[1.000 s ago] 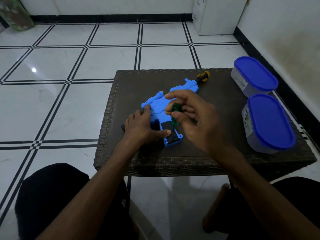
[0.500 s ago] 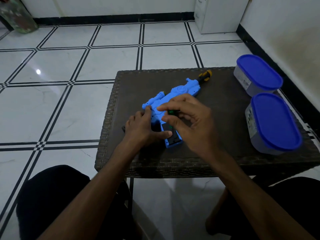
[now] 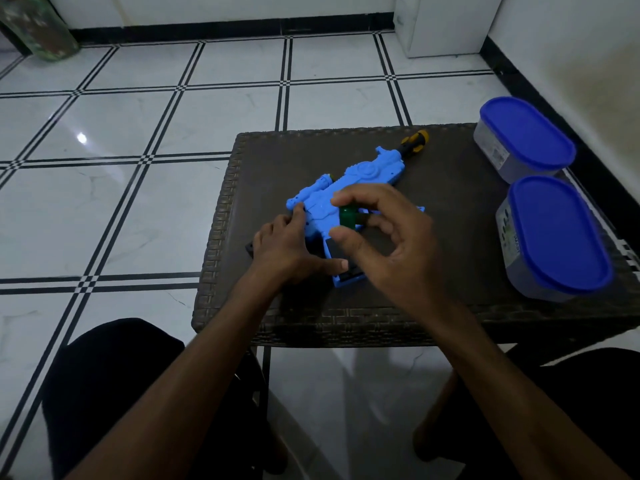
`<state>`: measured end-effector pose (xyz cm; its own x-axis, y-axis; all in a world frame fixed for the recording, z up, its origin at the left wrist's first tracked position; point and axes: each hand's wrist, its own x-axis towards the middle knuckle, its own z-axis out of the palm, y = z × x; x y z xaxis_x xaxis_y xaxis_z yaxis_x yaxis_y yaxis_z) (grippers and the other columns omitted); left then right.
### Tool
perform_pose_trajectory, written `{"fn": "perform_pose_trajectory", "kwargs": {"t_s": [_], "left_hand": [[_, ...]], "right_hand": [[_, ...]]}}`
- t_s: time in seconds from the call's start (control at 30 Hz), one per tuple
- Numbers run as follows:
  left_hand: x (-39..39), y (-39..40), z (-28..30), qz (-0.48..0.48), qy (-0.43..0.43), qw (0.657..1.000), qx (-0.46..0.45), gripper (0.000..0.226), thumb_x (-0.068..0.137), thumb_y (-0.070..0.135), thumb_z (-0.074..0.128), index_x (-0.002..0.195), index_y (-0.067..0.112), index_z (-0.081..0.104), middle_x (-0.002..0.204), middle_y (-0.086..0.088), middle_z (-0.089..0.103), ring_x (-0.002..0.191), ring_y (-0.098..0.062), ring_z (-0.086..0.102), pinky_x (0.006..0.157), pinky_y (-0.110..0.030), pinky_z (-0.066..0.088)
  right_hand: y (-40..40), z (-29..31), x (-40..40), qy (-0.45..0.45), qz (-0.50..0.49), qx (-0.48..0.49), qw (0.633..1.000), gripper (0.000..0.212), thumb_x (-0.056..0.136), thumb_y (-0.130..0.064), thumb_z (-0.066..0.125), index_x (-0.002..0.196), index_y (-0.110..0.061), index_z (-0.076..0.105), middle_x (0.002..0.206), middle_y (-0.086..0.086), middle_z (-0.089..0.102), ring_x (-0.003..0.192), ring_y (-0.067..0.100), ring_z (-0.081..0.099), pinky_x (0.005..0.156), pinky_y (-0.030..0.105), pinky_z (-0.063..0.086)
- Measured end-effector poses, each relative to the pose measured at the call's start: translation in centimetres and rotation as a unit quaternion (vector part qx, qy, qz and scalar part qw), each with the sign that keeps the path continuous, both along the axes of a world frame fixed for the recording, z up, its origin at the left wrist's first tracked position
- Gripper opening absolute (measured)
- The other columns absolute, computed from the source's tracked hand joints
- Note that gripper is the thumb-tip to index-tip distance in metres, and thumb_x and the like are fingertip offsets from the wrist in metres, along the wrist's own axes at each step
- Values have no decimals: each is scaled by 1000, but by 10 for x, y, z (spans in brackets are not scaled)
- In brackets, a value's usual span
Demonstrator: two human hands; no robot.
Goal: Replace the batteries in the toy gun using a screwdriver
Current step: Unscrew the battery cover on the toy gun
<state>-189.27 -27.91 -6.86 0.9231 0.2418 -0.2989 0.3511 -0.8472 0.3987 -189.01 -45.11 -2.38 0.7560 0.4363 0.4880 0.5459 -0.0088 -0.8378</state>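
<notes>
A blue toy gun [image 3: 367, 171] lies on a dark woven table [image 3: 450, 209]. Its grip points toward me, with a dark open compartment [image 3: 334, 249]. My left hand [image 3: 287, 247] rests flat on the gun, fingertips on the body and thumb stretched across the grip. My right hand [image 3: 391, 251] hovers just above the gun and pinches a short green cylinder, seemingly a battery [image 3: 347, 216], between thumb and fingers. A yellow-and-black screwdriver [image 3: 415, 140] lies beyond the gun's far end, partly hidden by it.
Two grey tubs with blue lids stand at the table's right side, one at the back [image 3: 526, 133] and one nearer [image 3: 561, 233]. A small dark flat piece [image 3: 250, 249] peeks out from under my left hand. A white tiled floor surrounds the table, and my knees are below its front edge.
My right hand has turned the green battery from upright to lying sideways while staying over the grip. My left hand has stayed on the gun.
</notes>
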Motion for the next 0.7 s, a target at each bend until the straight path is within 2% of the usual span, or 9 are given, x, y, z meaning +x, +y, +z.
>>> {"fn": "perform_pose_trajectory", "kwargs": {"t_s": [0.1, 0.23, 0.37, 0.5, 0.63, 0.7], "left_hand": [[-2, 0, 0, 2, -11, 1000, 9, 124, 61, 71, 68, 154, 24, 0, 153, -10, 26, 140, -33, 25, 113, -47, 23], [-10, -1, -3, 25, -21, 999, 19, 127, 58, 79, 65, 154, 23, 2, 154, -8, 25, 140, -31, 25, 114, -47, 25], [-19, -5, -4, 57, -32, 997, 27, 126, 58, 82, 61, 154, 23, 3, 155, -8, 23, 140, -32, 25, 113, -49, 26], [-23, -8, -3, 78, -32, 996, 33, 127, 59, 83, 59, 154, 21, 1, 155, -10, 22, 140, -33, 23, 112, -50, 24], [-22, -8, -2, 79, -27, 996, 28, 127, 59, 82, 60, 154, 21, 1, 156, -10, 21, 141, -34, 22, 112, -50, 24], [-21, -7, -2, 79, -24, 996, 29, 128, 58, 83, 60, 154, 22, 1, 156, -10, 20, 141, -34, 22, 112, -50, 25]], "right_hand": [[-1, -2, 1, -26, -37, -14, 999, 27, 81, -9, 79, 105, -14, 68, 107, 2, 62, 100, 16, 63, 86, 28, 54], [-4, -3, 4, -27, -45, -6, 999, 24, 81, -1, 77, 102, -9, 69, 101, 5, 66, 97, 18, 67, 82, 34, 57], [-6, -2, 2, -4, -19, 1, 1000, 24, 84, 6, 70, 105, -5, 68, 103, 8, 68, 99, 16, 68, 84, 25, 55], [-6, 1, -3, 19, -9, -1, 1000, 29, 88, 9, 63, 111, -9, 63, 106, 3, 71, 105, 10, 68, 88, 22, 53], [-7, 2, 1, -11, -6, -17, 1000, 21, 87, -2, 69, 108, -5, 66, 112, 3, 68, 109, 16, 65, 92, 31, 55], [-6, 4, 6, -35, -2, -19, 999, 23, 83, -11, 77, 103, -3, 68, 112, 7, 63, 109, 16, 63, 89, 29, 55]]}}
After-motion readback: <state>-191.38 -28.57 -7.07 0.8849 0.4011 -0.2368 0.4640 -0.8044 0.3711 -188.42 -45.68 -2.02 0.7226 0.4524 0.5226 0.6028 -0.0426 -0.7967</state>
